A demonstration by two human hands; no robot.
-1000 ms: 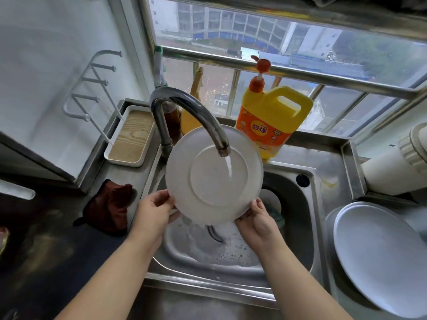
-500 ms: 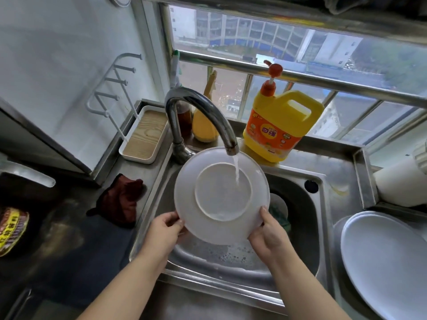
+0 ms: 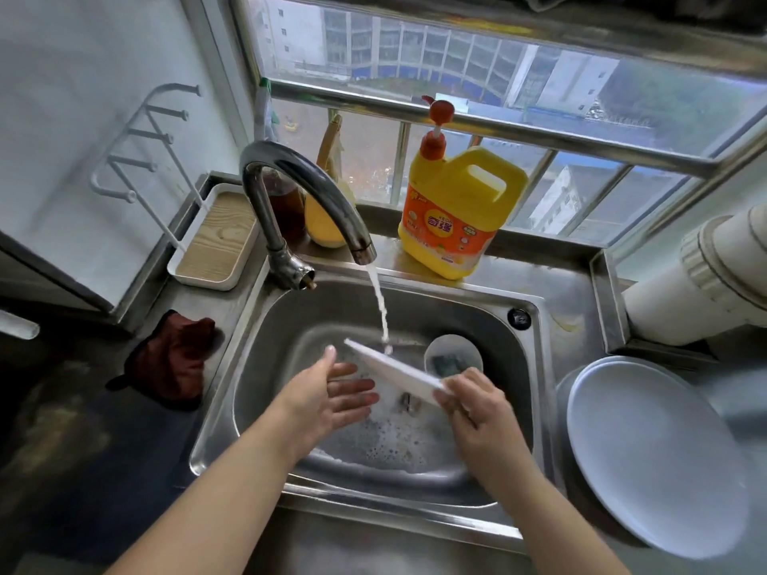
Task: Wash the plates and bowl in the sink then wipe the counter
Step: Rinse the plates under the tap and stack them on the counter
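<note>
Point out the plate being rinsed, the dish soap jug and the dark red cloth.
plate being rinsed (image 3: 398,373): head view, its white tilted surface.
dish soap jug (image 3: 452,226): head view, its orange label.
dark red cloth (image 3: 174,359): head view, middle of the bunched fabric.

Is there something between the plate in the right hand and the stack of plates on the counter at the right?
Nothing visible. The right hand grips the plate over the sink; only the sink's rim lies between it and the stacked plates.

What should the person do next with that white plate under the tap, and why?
Probably carry the white round plate, pinched only by the right hand and seen edge-on under the water, to the large white plate beside the steel sink; the left hand is open.
</note>
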